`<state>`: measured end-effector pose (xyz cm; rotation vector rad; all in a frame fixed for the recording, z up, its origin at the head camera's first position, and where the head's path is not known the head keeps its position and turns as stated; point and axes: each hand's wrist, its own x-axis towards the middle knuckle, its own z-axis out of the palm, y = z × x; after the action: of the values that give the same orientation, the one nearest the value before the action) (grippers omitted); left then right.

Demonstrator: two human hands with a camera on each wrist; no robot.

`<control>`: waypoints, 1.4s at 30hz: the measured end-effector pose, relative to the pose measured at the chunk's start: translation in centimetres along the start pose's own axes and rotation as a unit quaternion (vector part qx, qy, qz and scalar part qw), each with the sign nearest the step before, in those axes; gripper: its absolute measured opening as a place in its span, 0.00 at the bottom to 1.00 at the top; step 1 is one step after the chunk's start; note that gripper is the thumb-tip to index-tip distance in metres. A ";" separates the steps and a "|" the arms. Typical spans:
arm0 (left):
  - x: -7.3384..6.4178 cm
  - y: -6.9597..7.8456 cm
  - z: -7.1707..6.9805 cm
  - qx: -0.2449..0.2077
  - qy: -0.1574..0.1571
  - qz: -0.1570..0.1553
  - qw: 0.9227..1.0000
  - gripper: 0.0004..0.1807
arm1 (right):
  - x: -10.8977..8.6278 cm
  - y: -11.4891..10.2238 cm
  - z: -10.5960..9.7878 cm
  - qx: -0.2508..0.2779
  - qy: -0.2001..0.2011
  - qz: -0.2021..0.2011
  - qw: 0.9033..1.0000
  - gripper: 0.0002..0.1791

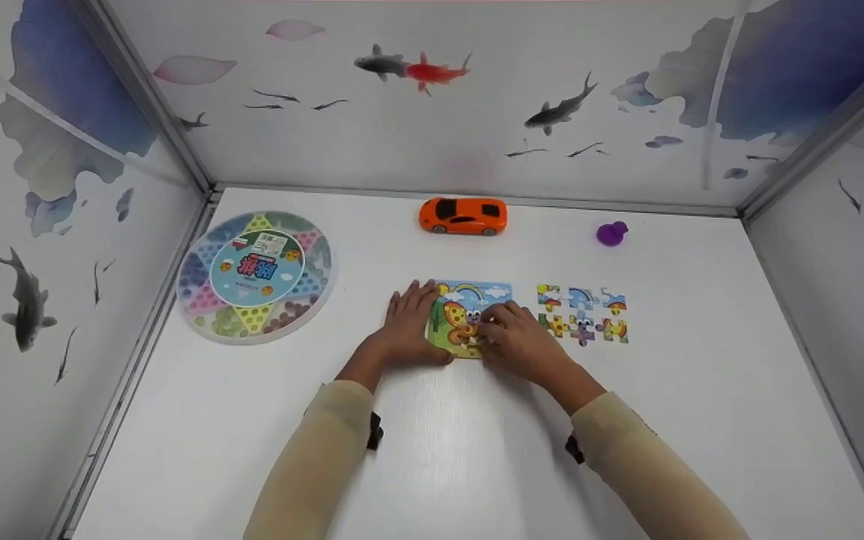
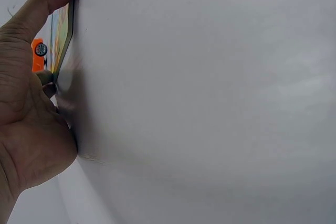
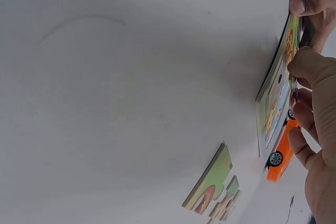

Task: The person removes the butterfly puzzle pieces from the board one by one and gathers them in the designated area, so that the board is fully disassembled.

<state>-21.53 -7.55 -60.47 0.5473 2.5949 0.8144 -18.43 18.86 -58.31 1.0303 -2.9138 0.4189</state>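
A puzzle board (image 1: pixel 453 306) with a rainbow and a cartoon butterfly lies flat on the white table. My left hand (image 1: pixel 411 330) holds its left side, thumb along the near edge and fingers at the far left corner. Over the right part of the picture, my right hand (image 1: pixel 520 341) has its fingertips bent together and pinches a small puzzle piece, mostly hidden by the fingers. Several loose puzzle pieces (image 1: pixel 582 299) lie in two rows right of the board. In the right wrist view, a green-edged piece (image 3: pixel 214 179) lies apart from the board.
An orange toy car (image 1: pixel 463 217) stands behind the board by the back wall. To its right sits a small purple toy (image 1: pixel 612 234). A round board-game case with coloured marbles (image 1: pixel 256 277) lies at the left. Printed walls (image 1: pixel 477 165) enclose the table on three sides.
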 end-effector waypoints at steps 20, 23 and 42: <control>-0.1 0.2 0.1 -0.005 -0.005 -0.012 1.000 0.69 | -4.5 3.8 -1.6 0.010 0.041 0.013 0.999 0.13; -0.1 0.2 0.1 -0.009 -0.005 -0.012 1.000 0.69 | -5.5 4.5 -2.0 0.015 0.035 0.029 0.999 0.13; -0.2 0.4 0.0 -0.007 -0.008 -0.012 1.000 0.69 | -13.0 8.2 -2.8 -0.007 0.033 0.067 0.997 0.20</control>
<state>-21.29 -7.34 -60.24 0.5157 2.5735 0.8172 -13.55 33.70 -59.02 0.8064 -2.9324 0.4276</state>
